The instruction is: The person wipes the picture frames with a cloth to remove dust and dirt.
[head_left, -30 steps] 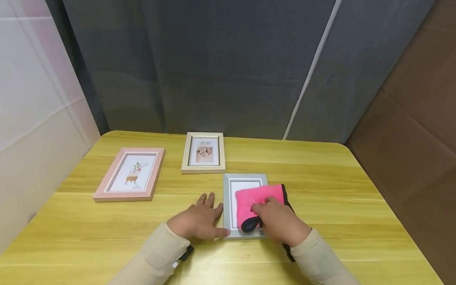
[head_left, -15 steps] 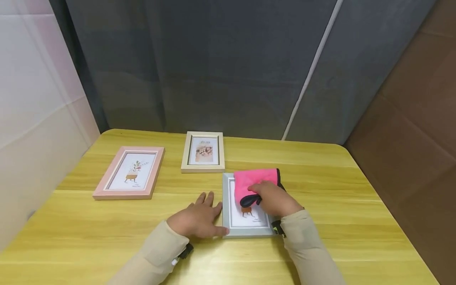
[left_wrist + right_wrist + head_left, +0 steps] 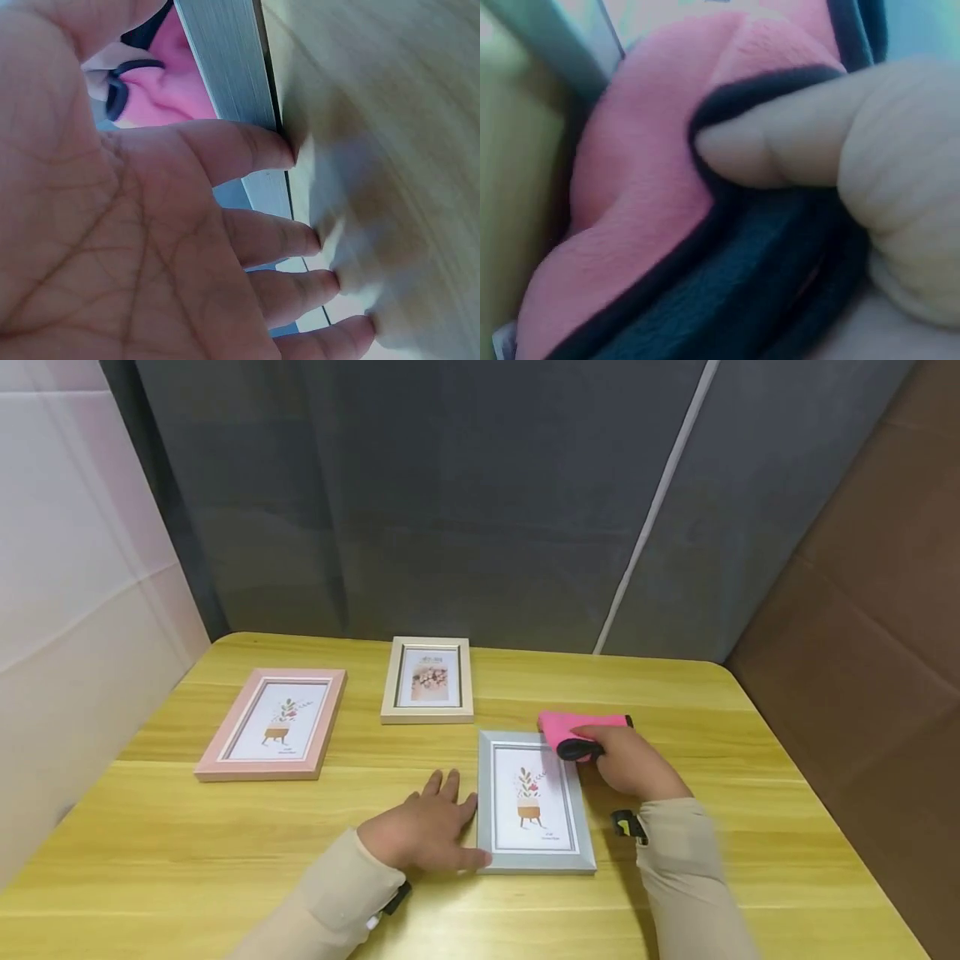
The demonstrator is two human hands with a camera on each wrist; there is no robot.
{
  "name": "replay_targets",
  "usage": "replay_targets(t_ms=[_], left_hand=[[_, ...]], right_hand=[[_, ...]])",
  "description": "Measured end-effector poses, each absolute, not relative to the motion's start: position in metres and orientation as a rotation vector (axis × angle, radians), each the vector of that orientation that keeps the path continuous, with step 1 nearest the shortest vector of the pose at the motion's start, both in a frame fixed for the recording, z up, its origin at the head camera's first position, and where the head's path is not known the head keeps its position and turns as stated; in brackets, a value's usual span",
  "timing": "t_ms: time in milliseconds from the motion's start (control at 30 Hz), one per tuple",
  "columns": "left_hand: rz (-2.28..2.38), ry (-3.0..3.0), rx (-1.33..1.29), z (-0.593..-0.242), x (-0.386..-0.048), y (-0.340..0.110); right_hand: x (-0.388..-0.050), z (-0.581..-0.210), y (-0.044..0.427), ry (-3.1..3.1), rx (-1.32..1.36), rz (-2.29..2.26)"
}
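Observation:
A pink cloth [image 3: 564, 727] with black edging is gripped in my right hand [image 3: 633, 764], at the upper right corner of a grey picture frame [image 3: 536, 862]. In the right wrist view the thumb presses into a fold of the cloth [image 3: 637, 157]. The grey frame lies flat, its plant picture in full sight except near that corner. My left hand [image 3: 423, 827] lies beside the frame's left edge, fingers spread, with the thumb at its lower left corner. Fingertips [image 3: 274, 150] touch the tabletop along the frame's side in the left wrist view.
A pink picture frame [image 3: 213, 760] lies on the wooden table [image 3: 750, 827] at the left. Farther back, near the table's rear edge, lies a cream picture frame [image 3: 465, 693]. A dark curtain [image 3: 465, 510] hangs behind the table, and a brown wall [image 3: 862, 610] stands to the right.
My right hand has slid the cloth up the grey frame, then right to its upper right corner, uncovering the picture. The frame has shifted slightly right and turned a little. My left hand barely moved.

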State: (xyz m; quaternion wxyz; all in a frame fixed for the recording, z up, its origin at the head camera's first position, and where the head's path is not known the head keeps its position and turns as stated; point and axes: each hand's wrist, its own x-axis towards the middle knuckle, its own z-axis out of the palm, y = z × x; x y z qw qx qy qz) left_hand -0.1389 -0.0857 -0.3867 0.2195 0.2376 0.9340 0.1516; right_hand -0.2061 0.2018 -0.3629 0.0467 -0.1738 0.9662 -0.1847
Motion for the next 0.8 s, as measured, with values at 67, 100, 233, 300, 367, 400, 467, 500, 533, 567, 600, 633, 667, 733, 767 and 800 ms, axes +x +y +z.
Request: replay_targets(t_ms=[67, 100, 233, 300, 367, 400, 467, 500, 533, 567, 600, 633, 667, 733, 767, 800], left_hand=[[0.416, 2.583, 0.657, -0.386, -0.138, -0.085], [0.417, 2.581, 0.653, -0.386, -0.138, -0.085], [0.424, 2.579, 0.648, -0.385, -0.138, -0.084], [0.424, 2.583, 0.647, -0.386, -0.138, -0.084], [0.425, 2.585, 0.645, -0.386, -0.139, -0.084], [0.423, 2.584, 0.644, -0.386, -0.139, -0.084], [0.422, 2.586, 0.646, -0.386, -0.139, -0.084], [0.422, 2.584, 0.648, -0.385, -0.139, -0.084], [0.419, 2.583, 0.65, -0.385, -0.139, -0.084], [0.414, 2.584, 0.653, -0.385, -0.139, -0.083], [0.411, 2.585, 0.653, -0.386, -0.139, -0.084], [0.407, 2.585, 0.654, -0.386, -0.139, -0.083], [0.402, 2.586, 0.657, -0.386, -0.139, -0.083], [0.399, 2.587, 0.658, -0.386, -0.139, -0.083], [0.401, 2.59, 0.656, -0.387, -0.139, -0.084], [0.405, 2.592, 0.653, -0.387, -0.139, -0.084]], right_hand=[[-0.206, -0.366, 0.19, 2.914, -0.554, -0.5], [-0.205, -0.367, 0.184, 2.907, -0.552, -0.475], [-0.202, -0.37, 0.166, 2.946, -0.515, -0.378], [-0.2, -0.371, 0.158, 2.951, -0.495, -0.349], [-0.197, -0.371, 0.151, 2.953, -0.508, -0.325], [-0.196, -0.371, 0.147, 2.954, -0.529, -0.304], [-0.193, -0.372, 0.139, 2.946, -0.546, -0.299], [-0.192, -0.372, 0.135, 2.947, -0.575, -0.286], [-0.191, -0.372, 0.131, 2.94, -0.589, -0.286], [-0.19, -0.373, 0.128, 2.928, -0.612, -0.283], [-0.189, -0.374, 0.124, 2.915, -0.643, -0.281], [-0.188, -0.374, 0.121, 2.899, -0.669, -0.293], [-0.188, -0.375, 0.118, 2.885, -0.702, -0.291], [-0.187, -0.376, 0.114, 2.859, -0.758, -0.303], [-0.188, -0.375, 0.113, 2.849, -0.782, -0.307], [-0.188, -0.375, 0.112, 2.839, -0.787, -0.331]])
